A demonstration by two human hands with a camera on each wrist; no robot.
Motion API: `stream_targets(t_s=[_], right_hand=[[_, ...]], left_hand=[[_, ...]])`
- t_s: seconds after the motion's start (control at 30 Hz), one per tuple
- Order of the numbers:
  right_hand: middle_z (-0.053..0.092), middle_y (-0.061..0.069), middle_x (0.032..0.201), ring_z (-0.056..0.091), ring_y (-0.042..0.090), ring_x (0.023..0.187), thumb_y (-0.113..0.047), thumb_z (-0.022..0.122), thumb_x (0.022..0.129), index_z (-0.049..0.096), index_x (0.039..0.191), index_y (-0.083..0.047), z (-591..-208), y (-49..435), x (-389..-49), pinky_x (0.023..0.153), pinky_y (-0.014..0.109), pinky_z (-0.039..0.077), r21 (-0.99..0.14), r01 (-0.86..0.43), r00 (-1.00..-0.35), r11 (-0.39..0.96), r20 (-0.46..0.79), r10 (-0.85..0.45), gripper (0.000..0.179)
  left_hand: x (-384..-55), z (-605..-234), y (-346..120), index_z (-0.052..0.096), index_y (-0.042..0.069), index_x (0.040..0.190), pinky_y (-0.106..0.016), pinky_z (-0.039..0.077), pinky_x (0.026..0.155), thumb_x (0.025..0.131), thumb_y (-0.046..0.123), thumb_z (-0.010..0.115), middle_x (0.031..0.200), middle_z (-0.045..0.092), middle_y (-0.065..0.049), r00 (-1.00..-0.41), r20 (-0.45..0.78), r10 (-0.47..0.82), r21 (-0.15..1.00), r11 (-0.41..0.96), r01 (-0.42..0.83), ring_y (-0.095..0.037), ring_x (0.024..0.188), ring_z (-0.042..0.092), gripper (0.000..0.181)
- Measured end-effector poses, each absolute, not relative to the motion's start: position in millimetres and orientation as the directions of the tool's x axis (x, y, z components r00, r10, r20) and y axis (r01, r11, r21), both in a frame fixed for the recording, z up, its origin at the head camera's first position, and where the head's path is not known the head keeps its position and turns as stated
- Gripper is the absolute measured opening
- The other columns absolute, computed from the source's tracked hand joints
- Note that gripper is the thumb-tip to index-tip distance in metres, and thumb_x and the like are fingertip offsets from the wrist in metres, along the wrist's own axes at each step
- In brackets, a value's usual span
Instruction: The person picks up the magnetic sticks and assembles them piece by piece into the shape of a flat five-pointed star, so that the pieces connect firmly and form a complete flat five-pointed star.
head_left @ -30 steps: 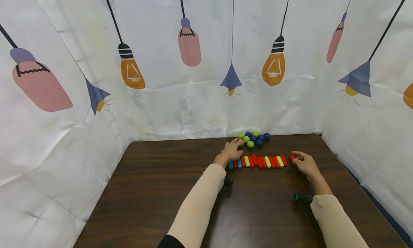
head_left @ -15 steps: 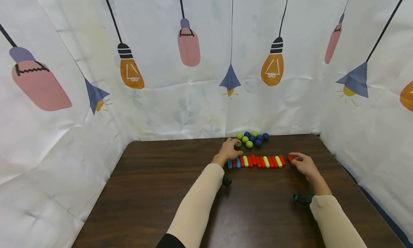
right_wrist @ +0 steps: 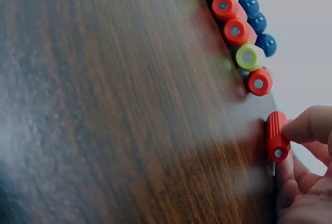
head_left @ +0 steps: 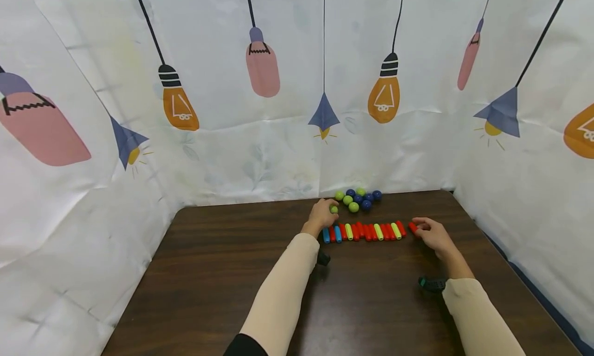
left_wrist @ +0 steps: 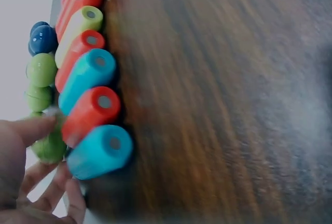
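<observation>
My left hand (head_left: 321, 215) pinches a light-green ball (head_left: 333, 209) between thumb and fingers, just left of the ball cluster. In the left wrist view this green ball (left_wrist: 50, 149) sits close behind the end of a blue rod (left_wrist: 104, 149). My right hand (head_left: 433, 235) holds a short red rod (right_wrist: 275, 136) between thumb and fingers, its grey round end facing the camera. That rod stands a little apart from the right end of a row of red, yellow-green and blue rods (head_left: 361, 230) lying side by side.
Behind the row several green balls (head_left: 354, 207) and dark blue balls (head_left: 366, 205) lie together near the far edge of the brown table (head_left: 223, 273). A white curtain (head_left: 223, 165) printed with lamps hangs behind and at both sides.
My left thumb and fingers have come together on the green ball, which has moved slightly left, away from the cluster. My right hand keeps the red rod in nearly the same place.
</observation>
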State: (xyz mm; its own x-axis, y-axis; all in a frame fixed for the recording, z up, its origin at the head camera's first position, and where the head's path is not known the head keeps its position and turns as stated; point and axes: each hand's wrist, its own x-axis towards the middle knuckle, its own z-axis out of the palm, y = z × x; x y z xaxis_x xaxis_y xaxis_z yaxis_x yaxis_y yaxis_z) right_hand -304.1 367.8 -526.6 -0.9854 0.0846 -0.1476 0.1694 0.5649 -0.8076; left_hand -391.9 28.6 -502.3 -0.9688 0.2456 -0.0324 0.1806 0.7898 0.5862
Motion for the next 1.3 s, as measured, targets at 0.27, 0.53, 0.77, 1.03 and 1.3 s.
stream_targets(t_s=[0.27, 0.53, 0.77, 1.03, 1.3], right_hand=[[0.050, 0.033, 0.136, 0.051, 0.045, 0.119, -0.008, 0.058, 0.101, 0.051, 0.141, 0.006, -526.4, 368.3, -303.0, 0.091, 0.048, 0.049, -0.792, 0.169, -0.986, 0.586, -0.144, 0.090, 0.043], [0.059, 0.027, 0.121, 0.056, 0.038, 0.105, -0.010, 0.063, 0.097, 0.057, 0.134, 0.006, -526.8, 362.4, -301.9, 0.076, 0.034, 0.047, -0.758, 0.172, -0.983, 0.629, -0.092, 0.158, 0.040], [0.056, 0.019, 0.117, 0.054, 0.027, 0.096, -0.015, 0.058, 0.101, 0.055, 0.138, 0.003, -527.7, 360.8, -298.1, 0.071, 0.029, 0.046, -0.799, 0.194, -0.975, 0.569, -0.090, 0.205, 0.042], [0.053, -0.001, 0.107, 0.050, 0.013, 0.094, -0.018, 0.062, 0.101, 0.056, 0.139, -0.003, -521.4, 355.5, -296.3, 0.072, 0.020, 0.046, -0.896, 0.239, -0.921, 0.374, -0.087, 0.379, 0.041], [0.054, -0.012, 0.105, 0.053, 0.006, 0.095, -0.022, 0.064, 0.101, 0.058, 0.139, -0.008, -497.8, 321.9, -293.0, 0.077, 0.022, 0.051, -0.937, 0.099, -0.952, 0.336, 0.009, 0.306, 0.040]], left_hand=[[-389.7, -504.2, 10.4, 0.071, 0.016, 0.130, -0.047, 0.051, 0.099, 0.097, 0.019, 0.071, 0.139, 0.064, -0.010, -0.990, -0.002, 0.142, 0.668, 0.737, 0.104, -0.034, 0.125, 0.059, 0.033], [-377.3, -518.3, -28.7, 0.069, 0.007, 0.129, -0.044, 0.055, 0.091, 0.095, 0.026, 0.075, 0.121, 0.070, -0.014, -0.995, 0.080, 0.059, 0.876, 0.471, 0.098, -0.032, 0.113, 0.062, 0.039], [-343.2, -521.0, -61.7, 0.072, 0.007, 0.125, -0.035, 0.058, 0.075, 0.092, 0.034, 0.077, 0.103, 0.076, -0.012, -0.987, 0.161, 0.004, 0.954, 0.255, 0.156, -0.036, 0.089, 0.073, 0.042], [-311.3, -511.2, -81.7, 0.074, 0.004, 0.120, -0.056, 0.056, 0.084, 0.095, 0.035, 0.073, 0.100, 0.074, -0.018, -0.978, 0.206, 0.002, 0.970, 0.128, 0.205, -0.050, 0.090, 0.067, 0.040], [-303.3, -515.3, -94.1, 0.075, 0.002, 0.115, -0.030, 0.054, 0.064, 0.101, 0.030, 0.067, 0.099, 0.071, -0.025, -0.988, 0.152, -0.033, 0.978, 0.148, 0.145, -0.036, 0.071, 0.062, 0.032]])
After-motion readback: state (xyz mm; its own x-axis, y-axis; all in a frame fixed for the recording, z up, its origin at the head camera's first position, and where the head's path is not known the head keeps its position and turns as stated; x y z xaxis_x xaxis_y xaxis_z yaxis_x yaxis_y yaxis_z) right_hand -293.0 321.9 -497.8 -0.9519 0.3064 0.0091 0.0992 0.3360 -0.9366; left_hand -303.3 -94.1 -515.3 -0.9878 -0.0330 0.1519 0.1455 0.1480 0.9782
